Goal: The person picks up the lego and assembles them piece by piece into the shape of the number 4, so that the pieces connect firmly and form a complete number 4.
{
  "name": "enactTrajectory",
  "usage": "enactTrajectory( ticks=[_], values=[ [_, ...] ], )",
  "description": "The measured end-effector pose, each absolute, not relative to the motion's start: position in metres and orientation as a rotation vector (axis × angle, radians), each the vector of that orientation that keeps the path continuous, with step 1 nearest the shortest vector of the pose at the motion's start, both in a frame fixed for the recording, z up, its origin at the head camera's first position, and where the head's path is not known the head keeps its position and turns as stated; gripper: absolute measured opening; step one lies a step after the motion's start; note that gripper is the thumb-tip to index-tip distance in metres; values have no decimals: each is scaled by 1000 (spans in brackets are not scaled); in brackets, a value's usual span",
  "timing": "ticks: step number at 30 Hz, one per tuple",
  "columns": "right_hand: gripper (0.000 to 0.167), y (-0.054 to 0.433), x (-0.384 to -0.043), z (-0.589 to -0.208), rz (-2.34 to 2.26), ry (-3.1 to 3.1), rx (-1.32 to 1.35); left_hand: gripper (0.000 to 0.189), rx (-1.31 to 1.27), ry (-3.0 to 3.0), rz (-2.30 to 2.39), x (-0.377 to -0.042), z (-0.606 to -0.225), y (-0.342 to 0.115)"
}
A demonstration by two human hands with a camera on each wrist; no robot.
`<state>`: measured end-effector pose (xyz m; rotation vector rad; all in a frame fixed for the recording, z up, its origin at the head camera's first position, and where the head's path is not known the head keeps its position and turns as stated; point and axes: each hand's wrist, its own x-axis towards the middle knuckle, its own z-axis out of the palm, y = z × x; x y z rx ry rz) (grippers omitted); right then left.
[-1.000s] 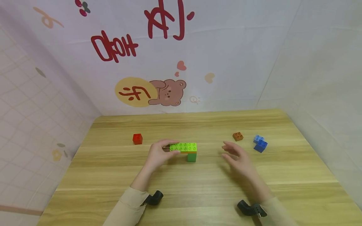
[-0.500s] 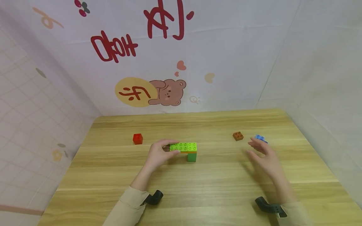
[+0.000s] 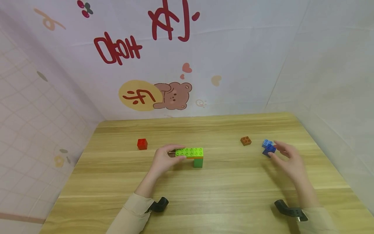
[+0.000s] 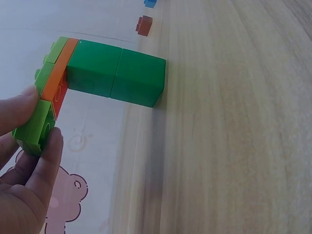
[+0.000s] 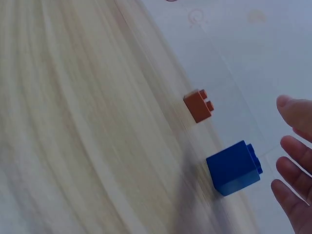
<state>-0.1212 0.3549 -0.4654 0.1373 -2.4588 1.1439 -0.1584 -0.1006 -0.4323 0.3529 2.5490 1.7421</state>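
Note:
My left hand (image 3: 163, 159) pinches the overhanging left end of a brick structure, thumb on one side and fingers on the other. Lime green bricks (image 3: 187, 152) form its studded top, over an orange layer (image 4: 59, 75). Beneath one end, two stacked green bricks (image 4: 117, 73) make a leg reaching down to the table. On the right, my right hand (image 3: 292, 161) hovers at a dark blue brick (image 3: 269, 150), thumb and fingers spread. In the right wrist view a gap shows between the fingertips (image 5: 287, 165) and the dark blue brick's studs.
A light blue brick (image 3: 267, 143) lies just behind the dark blue one. To their left is a brown brick (image 3: 246, 140). A red brick (image 3: 142, 144) stands at the back left of the wooden table (image 3: 216, 195). A printed white cloth (image 3: 233, 58) hangs behind.
My right hand has moved right, passing in front of the blue bricks, and is now at the dark blue brick's right side. The left hand and the structure have stayed put.

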Motion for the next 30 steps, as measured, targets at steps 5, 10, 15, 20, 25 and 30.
enactTrajectory(
  ticks=[5,10,15,20,25,30],
  values=[
    [51,362,-122,-462,1120,-2493,104,35,365,2556,1726,-159,-431,-101],
    [54,366,-123,-461,1131,-2538,70,35,381,2557,1724,-159,-431,-102],
    [56,369,-126,-467,1154,-2587,41,36,358,2553,1727,-160,-430,-102],
    [62,373,-127,-476,1270,-2594,6,35,360,2553,1728,-160,-429,-101],
    [69,376,-129,-482,1290,-2623,-27,35,360,2553,1729,-160,-429,-101],
    [65,374,-129,-484,1324,-2598,-46,36,350,2544,1737,-161,-430,-101]
  ],
)
